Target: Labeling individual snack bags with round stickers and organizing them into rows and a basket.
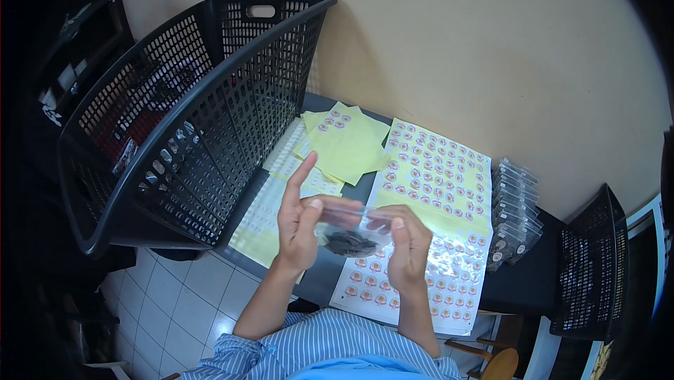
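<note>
Two bare hands hold a clear plastic bag with dark contents (351,244) between them, above a table. The left hand (298,231) grips its upper left corner between thumb and fingers, index finger pointing up and away; the right hand (409,250) pinches the upper right. The bag lies just right of the left hand and just left of the right, both touching it, neither nearer; its long side runs left to right, the dark contents sagging at its lower edge. Beneath and rightward spreads a large sheet of round stickers (435,201), its left edge by the bag. Beyond the hands lie loose yellow sheets (347,152); farther left stands a tall black basket (210,99). To the right, filled clear bags (516,204) stand in a row, before a smaller black basket (597,257).
</note>
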{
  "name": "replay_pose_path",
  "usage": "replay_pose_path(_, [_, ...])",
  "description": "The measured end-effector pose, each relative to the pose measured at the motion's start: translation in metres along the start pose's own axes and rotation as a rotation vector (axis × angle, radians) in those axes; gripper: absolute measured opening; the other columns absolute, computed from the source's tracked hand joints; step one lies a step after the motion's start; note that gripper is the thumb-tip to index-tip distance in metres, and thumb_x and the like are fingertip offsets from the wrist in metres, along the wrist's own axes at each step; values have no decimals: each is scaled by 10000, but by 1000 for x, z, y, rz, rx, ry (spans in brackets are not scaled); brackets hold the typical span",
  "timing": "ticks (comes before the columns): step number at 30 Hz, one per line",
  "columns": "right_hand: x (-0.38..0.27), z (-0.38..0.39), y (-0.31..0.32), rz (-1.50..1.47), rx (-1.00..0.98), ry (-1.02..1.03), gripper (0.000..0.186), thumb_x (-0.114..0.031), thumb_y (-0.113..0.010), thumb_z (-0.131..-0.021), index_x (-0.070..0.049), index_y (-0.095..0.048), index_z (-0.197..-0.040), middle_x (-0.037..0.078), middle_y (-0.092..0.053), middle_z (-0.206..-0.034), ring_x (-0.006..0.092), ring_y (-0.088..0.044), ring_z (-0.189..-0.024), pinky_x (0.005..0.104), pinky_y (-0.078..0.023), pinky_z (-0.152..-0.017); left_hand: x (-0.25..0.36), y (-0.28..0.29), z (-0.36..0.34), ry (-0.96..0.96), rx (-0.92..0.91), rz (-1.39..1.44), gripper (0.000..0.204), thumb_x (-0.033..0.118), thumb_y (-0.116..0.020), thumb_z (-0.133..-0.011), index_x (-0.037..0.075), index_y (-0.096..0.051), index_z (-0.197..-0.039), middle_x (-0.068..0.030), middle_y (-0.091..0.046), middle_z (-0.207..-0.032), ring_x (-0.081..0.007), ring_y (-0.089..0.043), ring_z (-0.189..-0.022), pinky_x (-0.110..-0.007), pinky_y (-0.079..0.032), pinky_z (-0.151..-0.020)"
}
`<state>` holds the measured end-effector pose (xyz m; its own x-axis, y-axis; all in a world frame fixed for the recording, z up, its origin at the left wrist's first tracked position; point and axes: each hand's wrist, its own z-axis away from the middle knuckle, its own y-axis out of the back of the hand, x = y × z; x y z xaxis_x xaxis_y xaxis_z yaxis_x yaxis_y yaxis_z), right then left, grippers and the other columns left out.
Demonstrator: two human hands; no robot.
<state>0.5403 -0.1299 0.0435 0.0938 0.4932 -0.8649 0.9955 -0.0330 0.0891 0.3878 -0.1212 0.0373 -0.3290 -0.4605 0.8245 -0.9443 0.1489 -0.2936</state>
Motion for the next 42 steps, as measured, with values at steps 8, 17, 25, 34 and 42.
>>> replay_pose_path(8, [22,-5,-22,-50,-181,-191,262,-111,-390,-886,55,-593,-877,128,-589,-798,163,-570,-628,246,-441,-582,-11,31,8,243,144,-12,574,106,-332,-862,68,-52,-1362,-210,-616,-849,-230,-633,-692,-295,-534,-581])
replay_pose_path(17, [32,-20,-32,-2,-173,-119,250,-144,-444,-879,39,-615,-876,125,-592,-798,157,-584,-645,236,-439,-556,-13,43,-4,235,121,-153,645,102,-427,-885,79,6,-1362,-198,-613,-903,-213,-633,-756,-278,-523,-612])
replay_pose_path(25, [71,-43,-46,-201,-140,-420,324,-231,-398,-910,16,-606,-938,71,-606,-839,67,-509,-593,229,-430,-532,-54,78,2,511,-74,-61,552,105,-475,-851,30,-202,-1324,-156,-523,-1131,-186,-517,-1026,-284,-409,-850])
replay_pose_path(34, [171,-111,-81,357,-69,-177,266,-201,-548,-812,8,-588,-971,128,-593,-868,210,-589,-762,310,-472,-645,-104,105,11,632,321,429,451,314,-396,-795,24,-427,-1138,-78,-521,-738,-189,-538,-712,-282,-444,-668])
replay_pose_path(42, [230,-159,-117,734,-141,-121,281,-131,-625,-720,-3,-594,-969,145,-556,-896,267,-578,-776,344,-476,-684,-109,103,9,734,442,552,420,292,-395,-803,16,-459,-1113,-86,-541,-789,-200,-546,-729,-307,-448,-679])
